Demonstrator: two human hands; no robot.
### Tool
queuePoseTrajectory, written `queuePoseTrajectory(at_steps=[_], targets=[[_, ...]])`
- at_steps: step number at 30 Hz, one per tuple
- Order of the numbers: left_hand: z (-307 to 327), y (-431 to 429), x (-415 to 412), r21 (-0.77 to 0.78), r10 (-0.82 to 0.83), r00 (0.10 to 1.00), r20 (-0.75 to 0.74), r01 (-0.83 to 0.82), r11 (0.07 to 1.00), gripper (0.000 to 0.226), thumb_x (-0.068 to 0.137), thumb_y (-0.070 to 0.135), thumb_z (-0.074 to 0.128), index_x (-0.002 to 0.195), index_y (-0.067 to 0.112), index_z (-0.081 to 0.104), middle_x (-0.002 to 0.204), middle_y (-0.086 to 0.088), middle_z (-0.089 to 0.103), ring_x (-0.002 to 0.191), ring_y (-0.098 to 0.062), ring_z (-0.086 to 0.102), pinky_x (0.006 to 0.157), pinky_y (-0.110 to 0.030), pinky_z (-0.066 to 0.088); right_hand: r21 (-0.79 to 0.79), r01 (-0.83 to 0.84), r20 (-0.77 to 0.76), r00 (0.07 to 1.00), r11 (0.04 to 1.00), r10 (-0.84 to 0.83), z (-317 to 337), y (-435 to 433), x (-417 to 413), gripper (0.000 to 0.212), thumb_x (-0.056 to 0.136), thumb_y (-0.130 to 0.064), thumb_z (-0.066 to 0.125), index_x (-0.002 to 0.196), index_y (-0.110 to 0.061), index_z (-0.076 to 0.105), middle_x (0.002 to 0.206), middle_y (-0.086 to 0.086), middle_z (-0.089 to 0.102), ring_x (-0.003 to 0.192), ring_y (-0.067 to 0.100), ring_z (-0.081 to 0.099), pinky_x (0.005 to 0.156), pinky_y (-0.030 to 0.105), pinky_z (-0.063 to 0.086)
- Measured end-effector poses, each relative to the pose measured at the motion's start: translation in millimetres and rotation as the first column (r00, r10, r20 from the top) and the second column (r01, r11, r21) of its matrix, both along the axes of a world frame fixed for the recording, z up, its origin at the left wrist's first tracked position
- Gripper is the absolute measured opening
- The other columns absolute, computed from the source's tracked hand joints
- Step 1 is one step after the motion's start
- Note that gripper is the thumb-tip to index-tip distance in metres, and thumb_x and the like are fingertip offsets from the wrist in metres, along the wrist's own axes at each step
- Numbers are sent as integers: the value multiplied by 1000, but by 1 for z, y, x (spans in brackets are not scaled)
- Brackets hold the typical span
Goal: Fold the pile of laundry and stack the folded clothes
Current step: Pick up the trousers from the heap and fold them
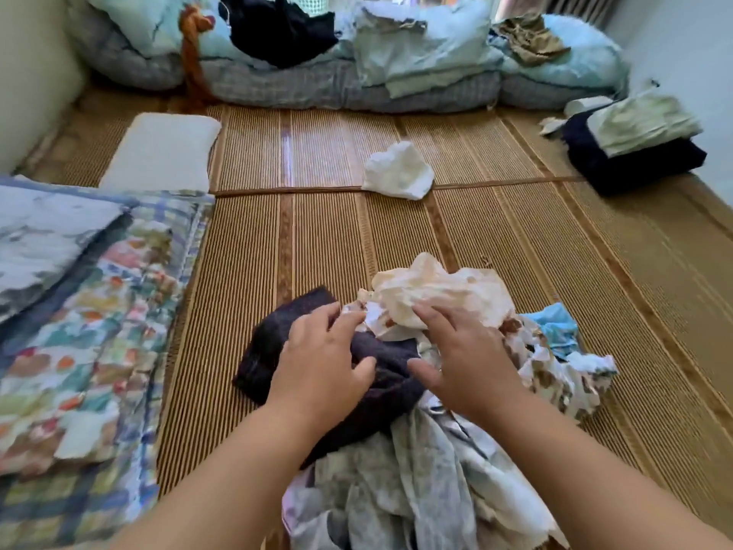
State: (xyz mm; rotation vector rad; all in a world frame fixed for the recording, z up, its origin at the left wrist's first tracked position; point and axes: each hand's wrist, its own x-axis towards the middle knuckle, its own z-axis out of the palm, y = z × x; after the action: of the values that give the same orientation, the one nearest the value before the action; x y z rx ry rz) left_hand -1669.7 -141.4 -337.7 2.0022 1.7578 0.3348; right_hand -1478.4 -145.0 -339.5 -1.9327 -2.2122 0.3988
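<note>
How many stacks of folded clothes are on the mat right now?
1, at the mat's far right: a pale green garment on a navy garment. The bedding behind holds folded pieces that might be clothes; I cannot tell.

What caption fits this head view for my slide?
Left hand and right hand rest on a crumpled laundry pile on a woven mat, folded stack far right.

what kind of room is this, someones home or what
Probably a bedroom in a home: a woven bamboo sleeping mat covers the surface, a white pillow lies on it, and folded quilts are piled along the far edge.
</note>
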Motion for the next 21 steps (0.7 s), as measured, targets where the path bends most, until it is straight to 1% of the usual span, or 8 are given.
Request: queuePoseTrajectory(at_steps=[1,4,6,9,12,15,18,21], targets=[[-17,3,2,44,-21,1000,7,21,999,62,86,45,58,143,36,36,150,5,27,139,-17,16,116,-37,19,49,8,-22,1000,999,-7,-14,5,-1,69,78,-50,59,141,-27,43,137,1,50,126,25,48,101,45,43],[-51,18,10,218,-75,996,44,64,974,57,86,43,59,140,38,41,150,6,28,139,-15,17,115,-38,21,226,11,-124,992,974,17,-45,22,-7,70,78,-58,46,138,-24,47,132,4,53,121,27,52,98,48,45],[-59,27,18,329,-95,994,56,72,942,57,86,40,59,140,38,39,150,6,27,139,-15,16,114,-37,22,301,-12,-111,993,954,47,-53,32,-11,70,78,-59,43,139,-26,45,135,4,51,124,26,49,99,50,44],[-69,26,26,443,-103,993,63,65,894,61,85,35,60,140,40,35,150,9,22,138,-12,11,113,-37,22,415,-35,-61,996,909,66,-60,32,-12,68,76,-51,51,140,-27,46,137,3,50,125,26,48,100,51,43],[-71,11,28,513,-80,996,41,48,857,63,84,38,61,141,41,35,151,8,22,139,-14,13,114,-38,23,497,-42,-54,995,867,79,-57,15,-7,67,75,-47,58,138,-26,48,134,4,52,120,27,52,98,50,45],[-66,-24,26,531,-49,999,21,30,847,62,84,41,62,141,40,36,152,7,23,139,-16,15,114,-35,21,518,-45,-19,998,854,64,-50,-19,0,66,78,-44,67,138,-27,47,133,4,52,117,27,54,98,50,44],[-56,-80,24,516,-32,999,-9,32,856,62,84,42,59,141,38,36,151,5,26,138,-19,19,115,-39,23,507,-51,38,999,861,36,-40,-72,4,68,74,-49,58,138,-28,46,136,2,51,124,27,50,99,50,42],[-47,-137,26,486,-36,997,-67,64,871,64,84,43,59,143,36,34,152,2,26,138,-22,21,114,-42,25,465,-47,79,997,884,11,-29,-126,6,67,78,-50,58,140,-30,43,140,0,47,128,26,47,100,46,40]])
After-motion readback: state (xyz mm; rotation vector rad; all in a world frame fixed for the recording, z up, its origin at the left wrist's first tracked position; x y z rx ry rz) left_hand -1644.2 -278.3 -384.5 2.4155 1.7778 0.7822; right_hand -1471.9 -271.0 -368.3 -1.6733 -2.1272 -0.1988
